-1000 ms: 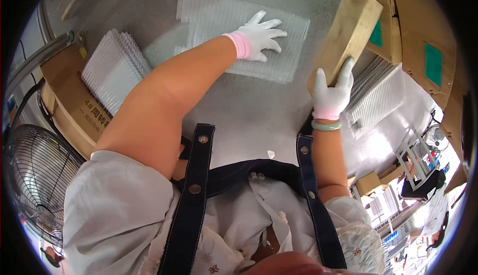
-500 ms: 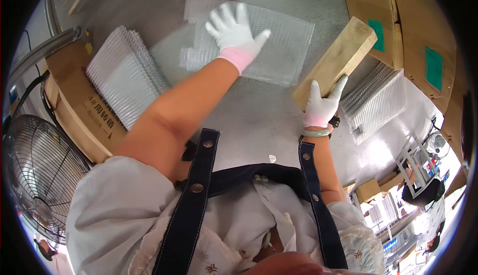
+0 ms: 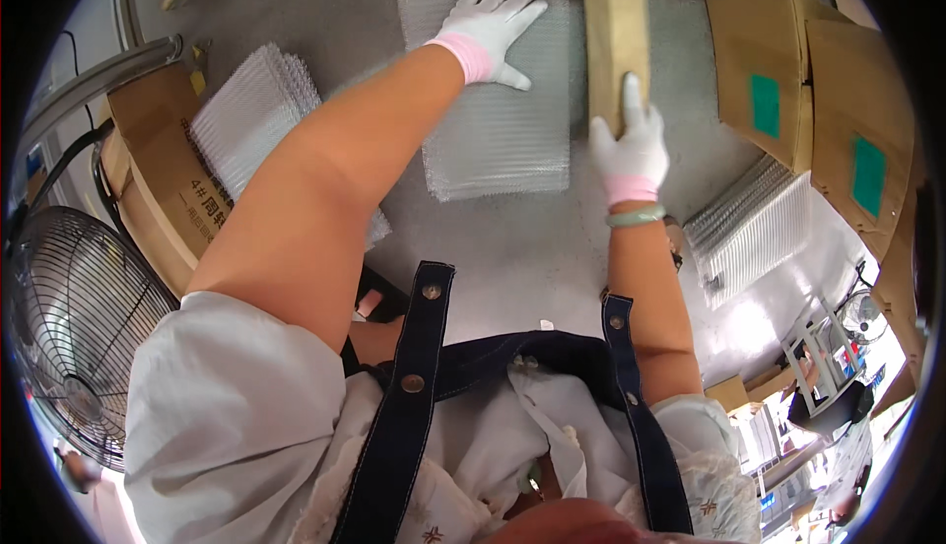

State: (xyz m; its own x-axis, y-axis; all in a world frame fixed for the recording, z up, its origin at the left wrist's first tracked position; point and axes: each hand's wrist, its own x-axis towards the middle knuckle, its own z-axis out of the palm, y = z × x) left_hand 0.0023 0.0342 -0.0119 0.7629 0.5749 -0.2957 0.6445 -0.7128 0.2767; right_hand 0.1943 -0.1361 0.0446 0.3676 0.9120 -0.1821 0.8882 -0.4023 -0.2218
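A clear, bubble-textured plastic sheet [image 3: 498,145] with a notch in its far edge lies flat on the grey surface in front of me. My left hand [image 3: 490,30], in a white glove with a pink cuff, rests on its far part with the fingers spread. Just right of the sheet, my right hand [image 3: 633,150], gloved the same way, grips the near end of a long pale wooden block [image 3: 616,36]. The block points away from me, roughly along the sheet's right edge, with a narrow gap between them. One finger of that hand stretches along the wood.
Stacks of similar clear sheets stand at left [image 3: 254,115] and right [image 3: 754,234]. A cardboard box [image 3: 163,120] is beside the left stack; cartons with green tape [image 3: 759,27] stand at far right. A black-caged fan [image 3: 74,337] is close on my left.
The sheet has turned so its notched edge faces away. My right hand swung the wooden block from a slant to nearly straight ahead. My left hand moved slightly farther and right.
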